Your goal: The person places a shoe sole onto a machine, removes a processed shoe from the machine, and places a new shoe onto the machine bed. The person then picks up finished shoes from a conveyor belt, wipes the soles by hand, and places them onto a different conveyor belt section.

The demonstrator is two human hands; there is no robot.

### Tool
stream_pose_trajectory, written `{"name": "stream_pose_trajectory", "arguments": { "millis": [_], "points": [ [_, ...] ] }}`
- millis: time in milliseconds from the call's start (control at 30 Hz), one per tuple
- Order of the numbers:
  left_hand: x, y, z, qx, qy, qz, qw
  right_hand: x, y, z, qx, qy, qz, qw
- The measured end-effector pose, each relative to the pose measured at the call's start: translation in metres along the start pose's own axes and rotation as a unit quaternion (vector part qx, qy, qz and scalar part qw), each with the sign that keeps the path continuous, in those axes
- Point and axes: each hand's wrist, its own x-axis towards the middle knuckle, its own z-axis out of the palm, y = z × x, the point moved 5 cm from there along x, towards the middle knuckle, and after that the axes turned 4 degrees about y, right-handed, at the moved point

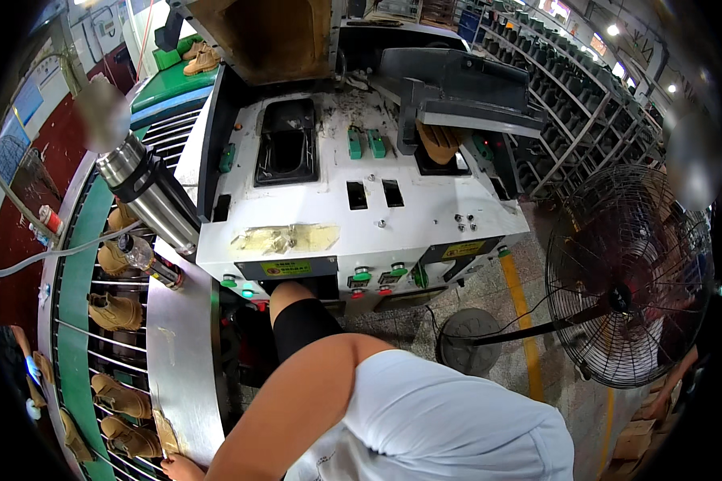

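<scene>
Head view, left hand (pixel 181 468) cut off, right hidden

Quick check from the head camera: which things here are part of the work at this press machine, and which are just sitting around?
In the job:
white press machine
boot under its right clamp
tan boots on the conveyor rack
left hand at the rack's edge

Lying about:
steel flask
small bottle
standing fan
cardboard boxes
</scene>
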Motion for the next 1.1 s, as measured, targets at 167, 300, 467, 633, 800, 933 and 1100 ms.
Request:
{"name": "stream_pose_trajectory", "arguments": {
  "millis": [167,300,467,633,800,933,1100],
  "points": [
    [-0.006,-0.018,0.0,-0.001,-0.011,-0.009,1.0,-0.124,-0.069,-0.071,-0.228,0.058,0.333,0.913],
    [-0.013,-0.038,0.001,-0.008,-0.02,-0.006,1.0,-0.306,-0.186,-0.127,-0.529,0.491,0.559,0.408],
    [-0.008,-0.049,0.022,-0.051,0.065,-0.02,0.996,-0.415,-0.404,-0.122,-0.815,0.568,0.105,0.041],
    [-0.013,-0.031,0.018,-0.033,0.034,-0.064,0.997,-0.368,-0.493,-0.18,-0.772,0.488,0.376,-0.16],
    [-0.044,-0.008,-0.007,-0.159,0.056,-0.055,0.984,-0.366,-0.521,-0.23,-0.586,0.496,0.626,-0.136],
    [-0.055,-0.013,-0.018,-0.161,0.015,-0.061,0.985,-0.354,-0.55,-0.237,-0.61,0.585,0.534,0.004],
    [-0.051,0.002,-0.032,-0.163,0.018,-0.072,0.984,-0.385,-0.557,-0.185,-0.763,0.557,0.327,0.012]
  ]
}}
